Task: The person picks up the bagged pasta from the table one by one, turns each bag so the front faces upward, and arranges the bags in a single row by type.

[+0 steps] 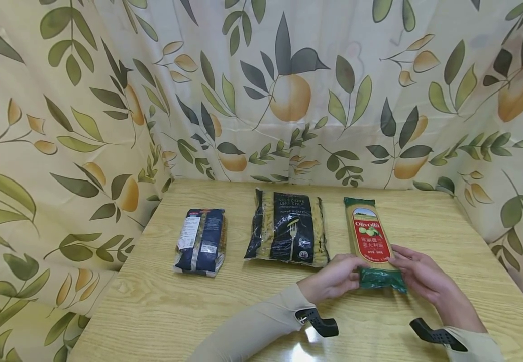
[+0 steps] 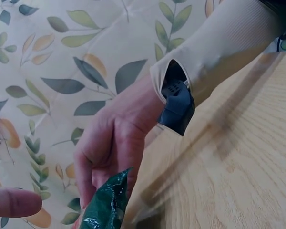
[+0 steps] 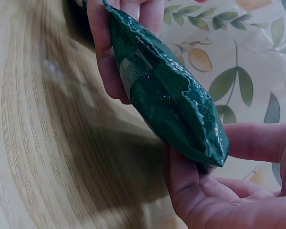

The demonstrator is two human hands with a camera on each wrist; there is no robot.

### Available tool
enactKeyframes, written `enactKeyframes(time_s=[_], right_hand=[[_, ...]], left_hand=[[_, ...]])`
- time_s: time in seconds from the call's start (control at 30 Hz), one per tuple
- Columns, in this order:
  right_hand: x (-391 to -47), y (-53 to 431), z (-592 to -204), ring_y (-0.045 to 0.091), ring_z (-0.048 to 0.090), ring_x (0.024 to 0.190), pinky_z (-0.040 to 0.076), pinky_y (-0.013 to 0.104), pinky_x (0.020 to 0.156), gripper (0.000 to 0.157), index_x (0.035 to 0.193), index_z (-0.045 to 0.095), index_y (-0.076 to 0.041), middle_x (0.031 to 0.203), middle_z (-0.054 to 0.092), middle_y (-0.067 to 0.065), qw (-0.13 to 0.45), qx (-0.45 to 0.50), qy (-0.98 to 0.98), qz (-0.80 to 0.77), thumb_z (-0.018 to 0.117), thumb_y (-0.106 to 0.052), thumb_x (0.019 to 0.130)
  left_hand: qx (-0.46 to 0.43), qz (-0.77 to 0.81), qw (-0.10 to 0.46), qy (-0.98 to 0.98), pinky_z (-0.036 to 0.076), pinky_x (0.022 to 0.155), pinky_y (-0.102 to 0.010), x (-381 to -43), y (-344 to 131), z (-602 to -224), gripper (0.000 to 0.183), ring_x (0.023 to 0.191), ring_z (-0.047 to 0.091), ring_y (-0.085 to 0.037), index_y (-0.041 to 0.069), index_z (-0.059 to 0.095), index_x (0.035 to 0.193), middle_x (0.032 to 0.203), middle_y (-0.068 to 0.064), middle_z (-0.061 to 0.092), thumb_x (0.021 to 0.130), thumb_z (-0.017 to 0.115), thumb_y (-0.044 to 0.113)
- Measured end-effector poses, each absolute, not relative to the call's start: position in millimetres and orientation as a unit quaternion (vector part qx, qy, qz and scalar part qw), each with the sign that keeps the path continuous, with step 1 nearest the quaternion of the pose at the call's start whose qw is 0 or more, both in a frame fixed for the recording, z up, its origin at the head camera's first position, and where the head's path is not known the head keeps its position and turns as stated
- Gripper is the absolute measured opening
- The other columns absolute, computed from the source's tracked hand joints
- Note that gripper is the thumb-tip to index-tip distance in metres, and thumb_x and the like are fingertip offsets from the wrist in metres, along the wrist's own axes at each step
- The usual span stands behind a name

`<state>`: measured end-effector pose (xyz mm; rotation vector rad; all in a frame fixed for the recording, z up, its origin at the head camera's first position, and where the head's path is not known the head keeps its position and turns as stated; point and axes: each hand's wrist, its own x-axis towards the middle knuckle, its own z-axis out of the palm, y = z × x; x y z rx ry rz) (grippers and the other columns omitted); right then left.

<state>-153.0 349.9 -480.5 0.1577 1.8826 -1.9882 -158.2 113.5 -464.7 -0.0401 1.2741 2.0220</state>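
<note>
Both hands hold the lower part of a spaghetti packet [image 1: 371, 234], which has a red label and green ends. My left hand [image 1: 339, 276] grips its left edge, and my right hand [image 1: 419, 271] grips its right edge with the thumb on top and fingers beneath. In the right wrist view the packet's green end [image 3: 167, 100] is raised over the table, with a shadow below. The left wrist view shows only a corner of the green wrapper [image 2: 105, 202]. Left of the hands lies a black penne bag [image 1: 292, 229].
A smaller dark blue pasta bag [image 1: 200, 241] lies farther left on the wooden table [image 1: 162, 311]. A leaf-and-fruit patterned curtain [image 1: 261, 141] hangs along the table's back and sides.
</note>
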Motion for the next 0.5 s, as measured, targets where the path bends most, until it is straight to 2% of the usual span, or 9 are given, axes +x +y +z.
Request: enactKeyframes(time_s=[0.17,0.5], right_hand=[[-154.8,349.7,-481.4,-0.007,0.065,0.106,0.058,0.019,0.090,0.085,0.161,-0.008,0.009,0.110,0.062,-0.028,0.196,0.054,0.670,-0.714,0.054,-0.012,0.107],[-157.1,351.5,-488.3,-0.008,0.064,0.106,0.057,0.018,0.091,0.083,0.160,-0.009,0.011,0.110,0.064,-0.026,0.196,0.051,0.661,-0.723,0.052,-0.009,0.107]], left_hand=[[-0.012,0.784,0.366,0.501,0.049,0.115,-0.047,-159.6,116.1,-467.5,0.034,0.121,0.064,-0.028,-0.006,0.061,0.130,0.119,-0.009,0.066,0.098,0.056,0.005],[-0.026,0.774,0.352,0.525,0.055,0.108,-0.044,-161.0,123.5,-474.3,0.029,0.113,0.069,-0.026,-0.003,0.066,0.121,0.111,-0.009,0.071,0.094,0.061,0.006]])
